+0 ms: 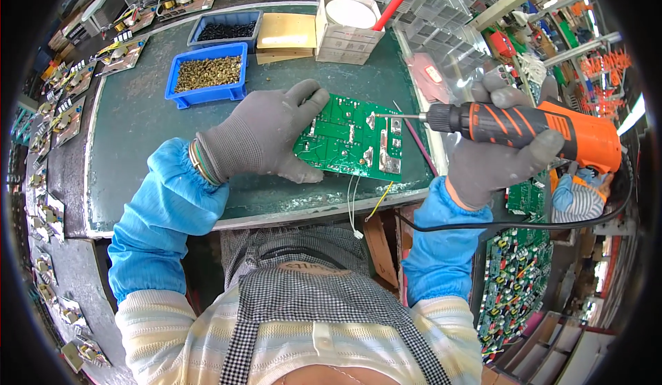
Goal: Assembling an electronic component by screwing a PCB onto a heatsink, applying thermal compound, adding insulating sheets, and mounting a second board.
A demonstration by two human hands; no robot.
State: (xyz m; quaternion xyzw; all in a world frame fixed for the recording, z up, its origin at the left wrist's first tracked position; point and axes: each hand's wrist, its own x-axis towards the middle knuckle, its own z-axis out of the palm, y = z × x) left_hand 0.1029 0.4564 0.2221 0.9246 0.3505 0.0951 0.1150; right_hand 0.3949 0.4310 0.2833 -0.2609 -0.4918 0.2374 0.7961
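Near the tabletop's (138, 144) front edge, right of centre, the left hand (265, 130) grips the green circuit board (345, 137) by its left side; the right hand (493, 168) is wrapped around the orange power screwdriver (514, 124). Best to bring the bit (410, 117) square to the board, brace against the push and keep the dangling wires (379, 201) clear. Whether the bit touches the board is hard to tell; the board's far face is hidden.

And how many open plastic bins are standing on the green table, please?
2. The blue bin, holding brass-coloured pieces, is beyond the left hand; the grey bin, holding black pieces, is just behind the blue one.
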